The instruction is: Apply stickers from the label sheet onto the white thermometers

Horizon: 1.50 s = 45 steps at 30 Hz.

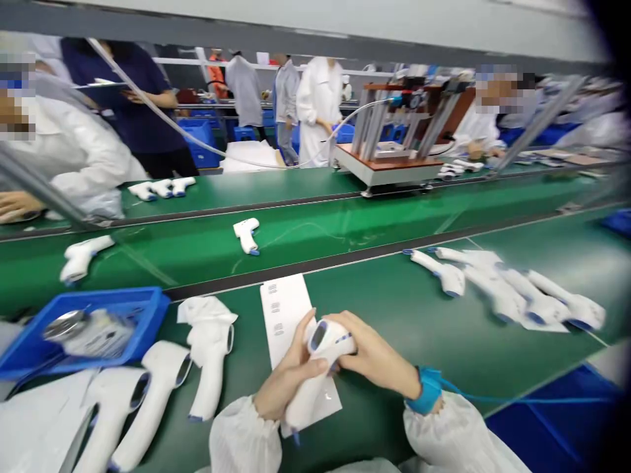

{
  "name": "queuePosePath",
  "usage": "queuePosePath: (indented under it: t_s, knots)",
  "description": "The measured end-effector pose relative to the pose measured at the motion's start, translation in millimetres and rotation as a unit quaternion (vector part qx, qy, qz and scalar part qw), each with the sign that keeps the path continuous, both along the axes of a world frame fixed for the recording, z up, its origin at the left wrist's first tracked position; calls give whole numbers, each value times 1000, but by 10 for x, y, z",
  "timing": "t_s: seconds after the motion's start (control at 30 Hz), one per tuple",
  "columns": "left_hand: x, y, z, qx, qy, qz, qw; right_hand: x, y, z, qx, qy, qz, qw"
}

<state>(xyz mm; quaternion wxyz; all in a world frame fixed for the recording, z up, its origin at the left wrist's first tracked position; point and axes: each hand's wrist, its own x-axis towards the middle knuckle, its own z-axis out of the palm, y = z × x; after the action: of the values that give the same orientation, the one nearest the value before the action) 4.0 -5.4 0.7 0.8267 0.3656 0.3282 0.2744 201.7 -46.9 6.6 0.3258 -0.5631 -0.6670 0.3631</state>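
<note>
Both hands hold one white forehead thermometer gun [303, 399] over a white label sheet [288, 299] on the green bench. My left hand [290, 373] wraps its handle, thumb across the front. Closed around the head's right side is my right hand [377, 348], some fingertips hidden behind it. The gun's dark oval display faces up toward me, and small blue buttons show on its side. A blue wrist strap [428, 390] with a cord circles my right wrist. Several similar guns [160, 387] lie to the left, one under a piece of white paper or film [207, 309].
More guns [522, 295] lie in a group at right. A blue tray [148, 328] with bags and a metal item stands left. Beyond a dark rail, a green conveyor [315, 230] carries two guns. A press fixture [389, 157], co-workers and an overhead beam [315, 39] are farther off.
</note>
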Motion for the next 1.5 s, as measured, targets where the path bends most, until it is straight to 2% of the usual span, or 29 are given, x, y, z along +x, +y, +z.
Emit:
queuePosePath:
  t_s: [0.07, 0.13, 0.2, 0.23, 0.3, 0.37, 0.47, 0.6, 0.77, 0.9, 0.97, 1.07, 1.17, 1.23, 1.27, 1.33, 1.4, 1.5]
  knots:
    - [-12, -144, 18, -34, -8, 17, 999, -272, 200, 14, 3, 6, 61, 998]
    - [-52, -271, 14, -33, 33, 114, 992, -405, 408, -44, -3, 16, 114, 993]
    - [-117, -346, 2, -12, 83, 220, 972, -466, 610, -152, 1, 24, 150, 988]
    - [-156, -356, -3, 0, 108, 265, 958, -489, 699, -215, 9, 20, 147, 989]
    - [-240, -317, -12, 20, 146, 331, 932, -546, 832, -339, 31, -7, 100, 994]
    - [-314, -212, -33, 34, 151, 359, 921, -619, 897, -443, 49, -38, 48, 997]
    - [-377, 4, -109, 62, 122, 351, 926, -721, 896, -542, 53, -49, 24, 997]
    - [-360, 229, -235, 88, 125, 337, 929, -799, 849, -592, 53, -52, 2, 997]
    - [-296, 272, -305, 120, 138, 332, 926, -863, 886, -591, 33, -60, -21, 997]
    - [-270, 278, -335, 160, 172, 332, 914, -916, 927, -525, 17, -63, -28, 997]
    - [-278, 309, -329, 176, 191, 335, 906, -917, 871, -435, 14, -50, -8, 999]
    - [-304, 346, -248, 168, 206, 332, 905, -852, 661, -197, -47, 40, 95, 994]
    - [-297, 280, -91, 105, 186, 285, 934, -725, 410, 104, -205, 155, 206, 944]
    - [-248, 160, -6, 80, 168, 249, 950, -643, 300, 267, -271, 184, 215, 920]
    - [-213, 85, 13, 82, 159, 237, 955, -610, 270, 322, -275, 180, 201, 923]
    - [-135, -70, -12, 91, 140, 225, 960, -563, 259, 373, -232, 144, 159, 949]
    - [-65, -197, -104, 86, 120, 213, 966, -541, 294, 356, -160, 89, 115, 976]
    - [-6, -285, -255, 72, 108, 197, 972, -540, 386, 281, -60, 26, 75, 995]
